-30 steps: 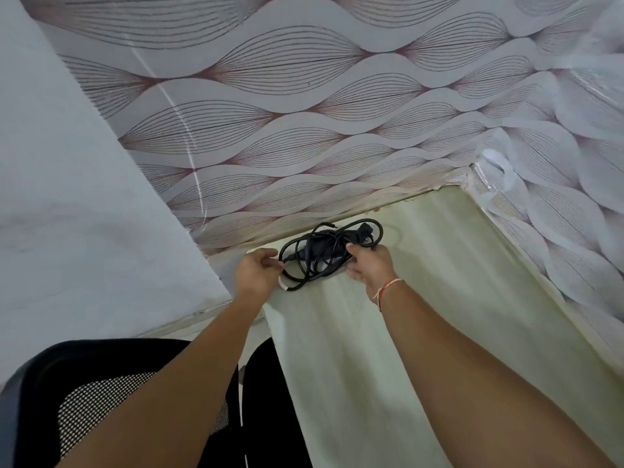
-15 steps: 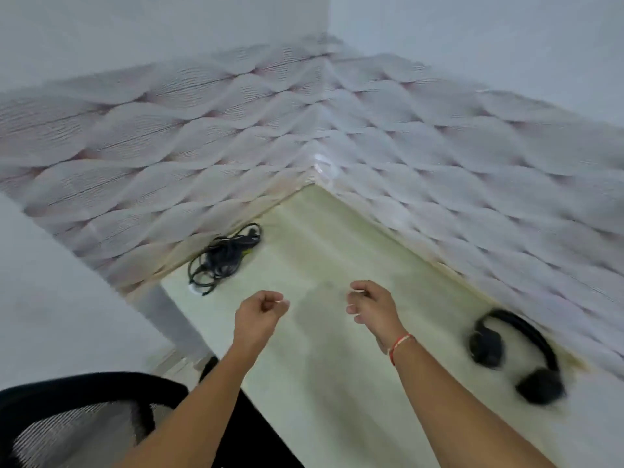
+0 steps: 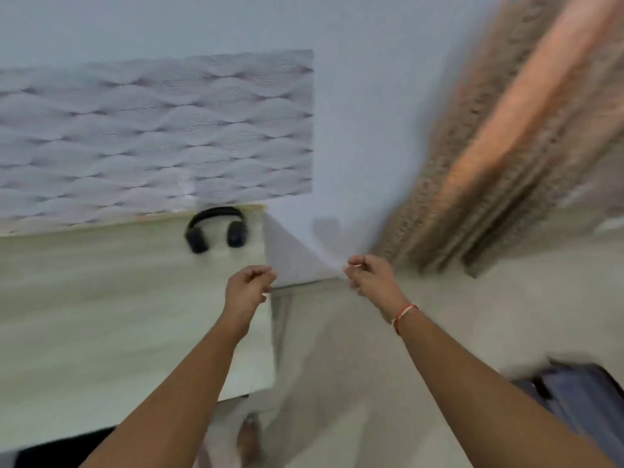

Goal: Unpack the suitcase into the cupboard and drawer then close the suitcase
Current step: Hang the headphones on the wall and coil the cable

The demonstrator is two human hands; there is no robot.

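Swung rightward from the cable, both arms reach forward; left hand (image 3: 249, 286) and right hand (image 3: 369, 278) hang empty, fingers loosely curled, near the headphones (image 3: 216, 229) on the table (image 3: 101, 315).

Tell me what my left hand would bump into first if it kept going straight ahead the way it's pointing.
Probably nothing close: the left hand hangs over the desk's right edge, holding nothing. The headphones lie left of its line; the white wall comes next, though depth is unclear.

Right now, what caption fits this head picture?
Both empty hands, left hand and right hand, hang between headphones and suitcase.
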